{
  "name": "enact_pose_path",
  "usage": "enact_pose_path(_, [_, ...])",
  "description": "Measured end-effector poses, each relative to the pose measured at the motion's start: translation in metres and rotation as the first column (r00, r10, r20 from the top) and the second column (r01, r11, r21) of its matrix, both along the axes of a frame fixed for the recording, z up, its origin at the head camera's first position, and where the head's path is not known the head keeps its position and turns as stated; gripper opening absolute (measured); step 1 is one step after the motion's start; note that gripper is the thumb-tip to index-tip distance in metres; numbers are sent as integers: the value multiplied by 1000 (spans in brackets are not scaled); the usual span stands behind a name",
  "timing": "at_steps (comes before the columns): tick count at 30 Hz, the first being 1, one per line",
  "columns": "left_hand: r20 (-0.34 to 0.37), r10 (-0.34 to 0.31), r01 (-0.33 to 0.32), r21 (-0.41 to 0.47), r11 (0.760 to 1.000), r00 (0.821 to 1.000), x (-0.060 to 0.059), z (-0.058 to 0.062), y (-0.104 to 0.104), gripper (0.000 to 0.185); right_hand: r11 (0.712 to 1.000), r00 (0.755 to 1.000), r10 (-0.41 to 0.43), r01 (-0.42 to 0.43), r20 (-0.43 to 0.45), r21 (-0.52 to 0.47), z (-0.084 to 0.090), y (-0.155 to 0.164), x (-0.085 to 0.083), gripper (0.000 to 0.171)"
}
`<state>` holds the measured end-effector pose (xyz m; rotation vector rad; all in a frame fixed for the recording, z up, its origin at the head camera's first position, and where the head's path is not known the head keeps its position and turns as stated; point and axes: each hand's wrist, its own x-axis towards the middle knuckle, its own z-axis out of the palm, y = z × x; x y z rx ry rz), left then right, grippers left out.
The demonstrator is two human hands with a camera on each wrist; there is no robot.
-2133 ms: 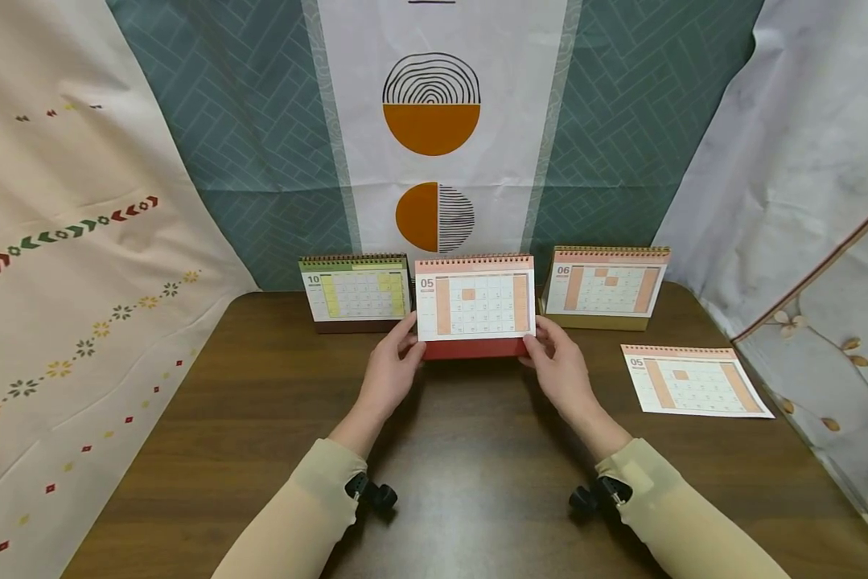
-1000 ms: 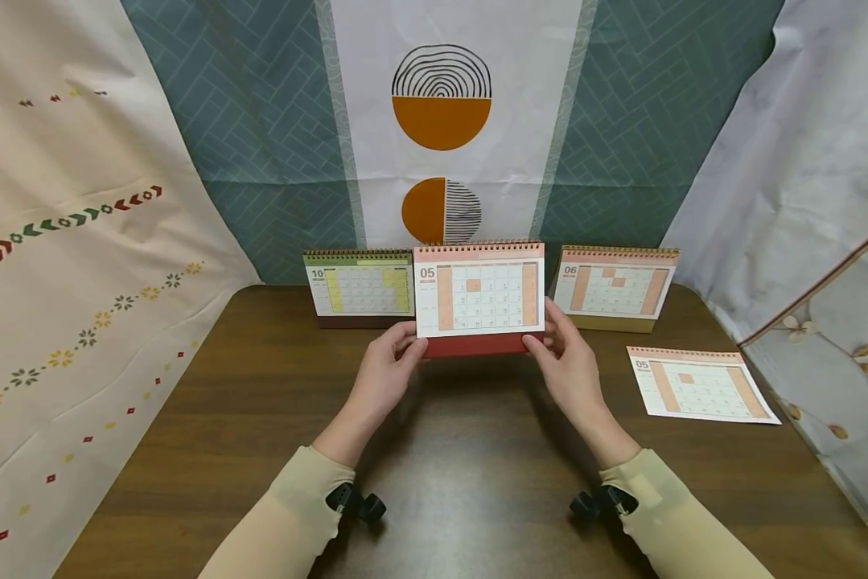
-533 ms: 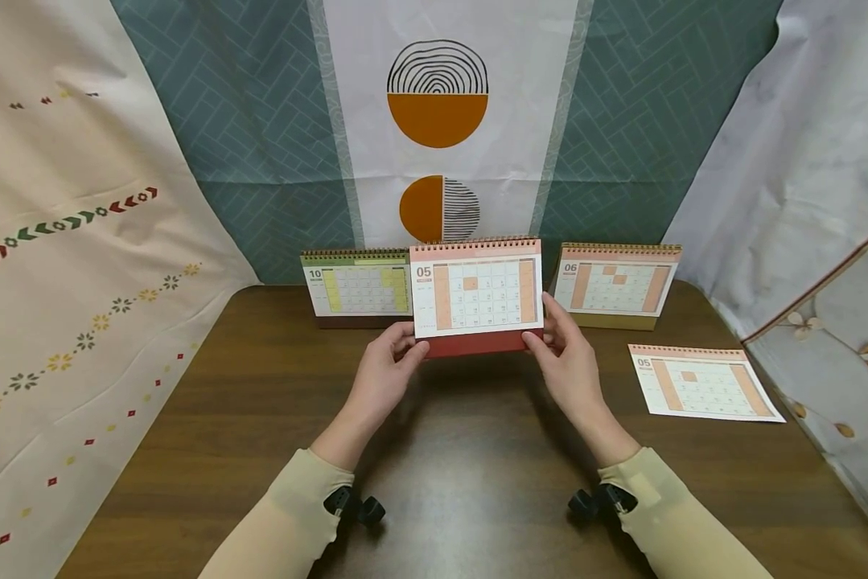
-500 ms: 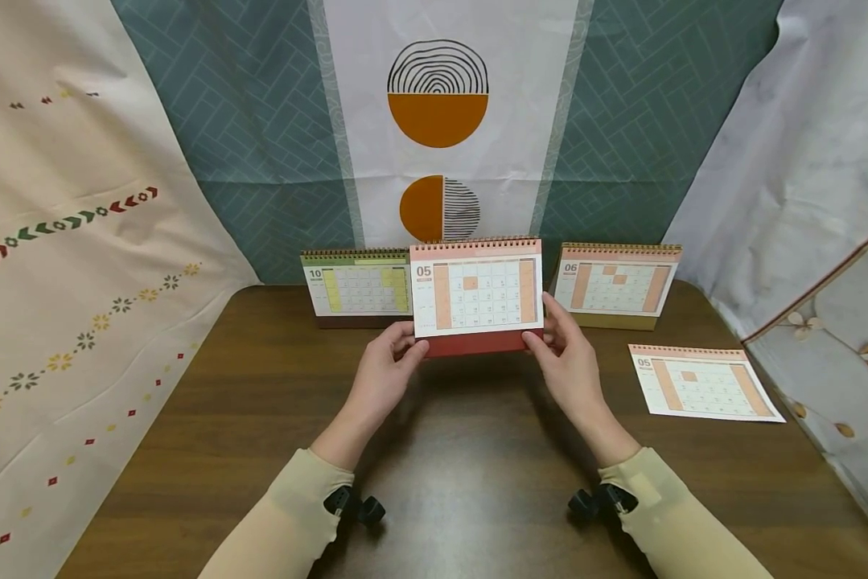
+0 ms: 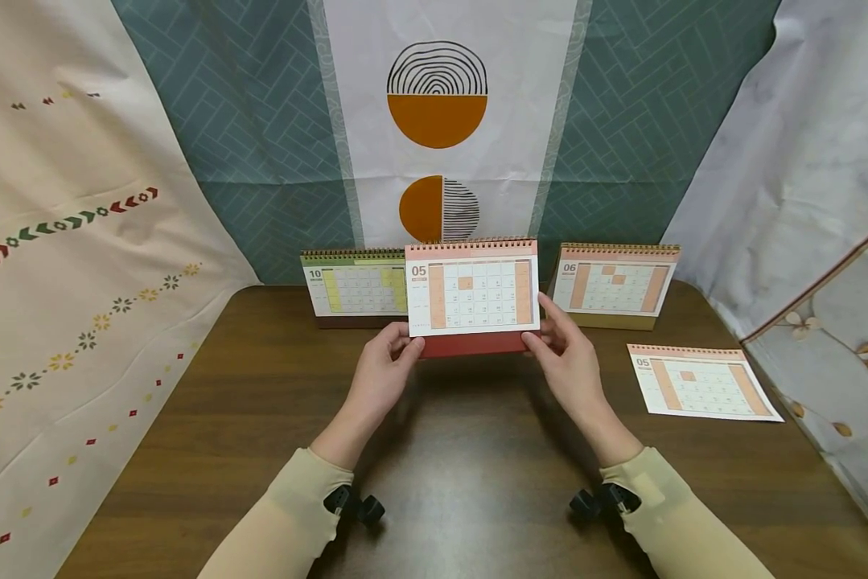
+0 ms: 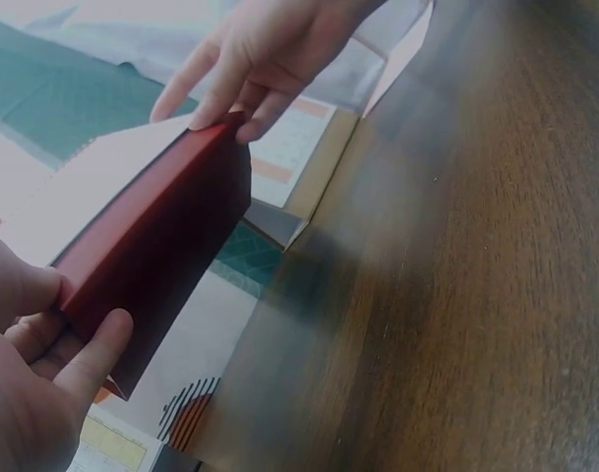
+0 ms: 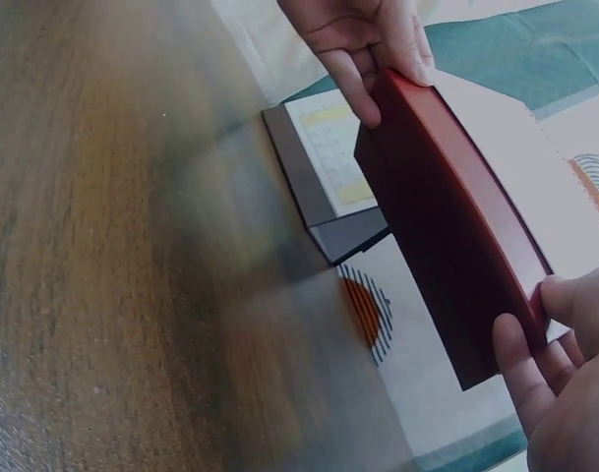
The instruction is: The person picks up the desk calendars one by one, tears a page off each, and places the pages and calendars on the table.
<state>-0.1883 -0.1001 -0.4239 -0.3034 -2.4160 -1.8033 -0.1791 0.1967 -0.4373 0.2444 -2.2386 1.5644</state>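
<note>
Between both hands is a desk calendar (image 5: 473,293) with a red base and a pink-topped page marked 05. My left hand (image 5: 381,366) pinches its lower left corner, thumb in front on the red base. The lower right corner is held by my right hand (image 5: 569,362), thumb on the front and index finger up along the side edge. Both wrist views show the dark red underside (image 6: 166,246) raised off the table. Behind it on the left stands a green-topped calendar (image 5: 354,289) showing 10, partly covered. On the right stands a pink-topped calendar (image 5: 615,285) showing 06, on a tan base.
A loose calendar page (image 5: 705,382) marked 05 lies flat near the right edge of the brown wooden table (image 5: 470,482). A teal and white cloth (image 5: 260,121) hangs behind the calendars. Patterned curtains (image 5: 79,322) flank the table on both sides.
Over about two seconds the held calendar has come up slightly and looks larger, nearer the head camera. Since half a second ago it has shifted slightly left. Both hands keep their hold.
</note>
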Motion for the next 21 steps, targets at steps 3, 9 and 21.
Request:
enact_pose_path(3, [5,-1,1,-4,1000,1000,0,0,0,10,1000,1000,-1,2,10,-16,1,1,-1,69])
enact_pose_path(9, [14,-1,1,-9,1000,1000,0,-1,0,10,999,999,-11,13,43,-34,4,2,1,65])
enact_pose_path(21, [26,17,-18,21,1000,1000,0,-1,1,10,1000,999,21,-21,37,-8,7,3,3,72])
